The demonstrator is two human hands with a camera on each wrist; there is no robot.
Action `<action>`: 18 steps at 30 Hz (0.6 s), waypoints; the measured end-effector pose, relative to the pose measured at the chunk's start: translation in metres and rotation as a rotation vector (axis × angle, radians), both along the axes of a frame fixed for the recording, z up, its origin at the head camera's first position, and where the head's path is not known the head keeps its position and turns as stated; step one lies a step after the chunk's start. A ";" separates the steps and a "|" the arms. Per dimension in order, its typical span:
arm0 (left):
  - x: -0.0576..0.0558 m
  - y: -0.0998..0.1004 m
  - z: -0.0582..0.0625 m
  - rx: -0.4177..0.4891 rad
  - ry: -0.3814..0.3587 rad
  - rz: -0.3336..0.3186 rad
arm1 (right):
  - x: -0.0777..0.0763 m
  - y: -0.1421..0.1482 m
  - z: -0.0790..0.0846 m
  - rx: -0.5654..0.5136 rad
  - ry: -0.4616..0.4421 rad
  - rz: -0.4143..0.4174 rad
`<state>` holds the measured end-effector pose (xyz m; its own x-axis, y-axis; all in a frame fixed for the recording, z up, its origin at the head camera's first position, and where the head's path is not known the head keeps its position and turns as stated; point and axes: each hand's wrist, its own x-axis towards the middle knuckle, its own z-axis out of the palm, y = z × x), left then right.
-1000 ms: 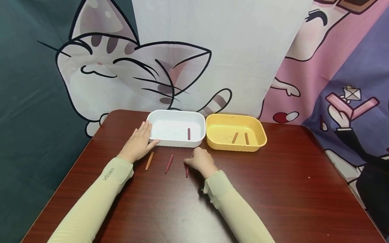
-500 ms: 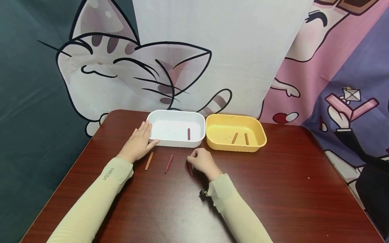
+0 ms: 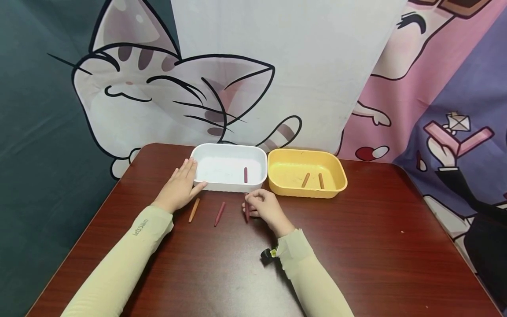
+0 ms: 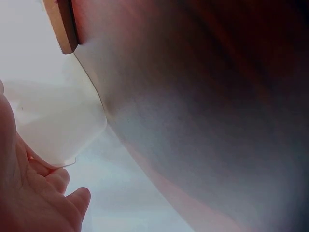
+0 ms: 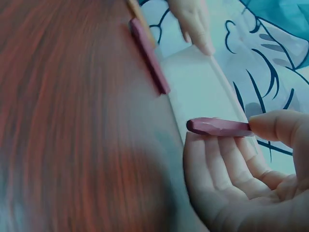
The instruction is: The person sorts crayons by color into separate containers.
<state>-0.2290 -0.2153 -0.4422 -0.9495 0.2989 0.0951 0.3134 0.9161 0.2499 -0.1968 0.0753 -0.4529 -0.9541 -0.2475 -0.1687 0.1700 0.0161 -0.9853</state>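
My right hand pinches a dark red crayon between thumb and fingers, just in front of the white tray. In the right wrist view the crayon lies across the fingertips, its blunt end pointing away from the thumb. My left hand rests along the tray's left end, fingers straight and thumb at the front rim. One dark red crayon lies inside that tray. Between my hands, another dark red crayon and an orange-brown crayon lie on the table.
A yellow tray stands against the white tray's right end and holds two orange-brown crayons. Behind the brown table hangs a cloth with cartoon prints. A small black device sits at my right wrist.
My right hand has drawn slightly right and lifted the dark red crayon, turning so its thumb and fingers show around it. The left hand stays at the white tray.
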 end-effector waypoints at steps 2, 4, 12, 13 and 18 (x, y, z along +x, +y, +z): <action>0.000 0.000 0.000 0.001 0.003 -0.001 | 0.000 0.000 0.000 -0.066 -0.024 0.011; 0.000 0.000 0.000 0.002 0.004 -0.002 | 0.000 0.001 0.001 -0.118 -0.038 0.027; 0.001 -0.001 0.001 0.003 -0.001 0.001 | -0.002 0.001 0.007 -0.207 -0.012 0.083; 0.001 -0.001 0.001 0.003 -0.001 0.000 | -0.002 0.001 0.008 -0.213 -0.001 0.088; 0.000 -0.001 0.001 0.002 0.003 -0.003 | -0.007 0.000 0.013 -0.240 0.037 0.103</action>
<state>-0.2286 -0.2158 -0.4414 -0.9483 0.3019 0.0984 0.3172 0.9147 0.2504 -0.2034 0.0750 -0.4395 -0.9264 -0.3719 -0.0586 0.1430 -0.2036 -0.9685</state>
